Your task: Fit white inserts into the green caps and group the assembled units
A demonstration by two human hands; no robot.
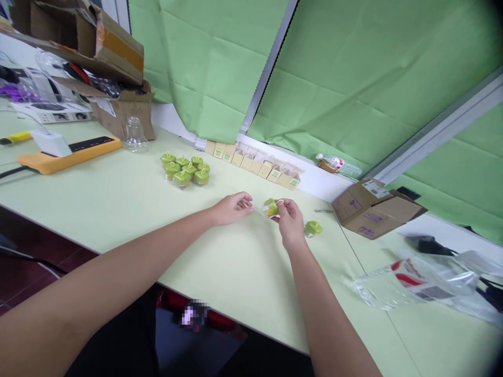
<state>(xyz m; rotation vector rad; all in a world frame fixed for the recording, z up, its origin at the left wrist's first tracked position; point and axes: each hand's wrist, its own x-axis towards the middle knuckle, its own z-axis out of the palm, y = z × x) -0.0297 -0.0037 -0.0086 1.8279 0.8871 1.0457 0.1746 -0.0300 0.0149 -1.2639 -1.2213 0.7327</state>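
My right hand (290, 220) grips a small clear jar with a green lid (270, 208), thumb and fingers at its right side, held just over the pale table. Across from it, my left hand (232, 208) is empty, its fingers loosely curled and apart, a short gap from the jar. A similar green-lidded jar (313, 228) stands on the table just right of my right hand. Several more green-lidded jars (188, 170) are grouped on the table beyond my left hand.
A row of small tan cartons (251, 161) lines the wall. An orange power strip (78, 153), glass vessel (135, 135) and stacked cardboard boxes (121, 112) are at left. At right are a cardboard box (371, 209), a large plastic bottle (412, 280) and a small bottle (338, 165).
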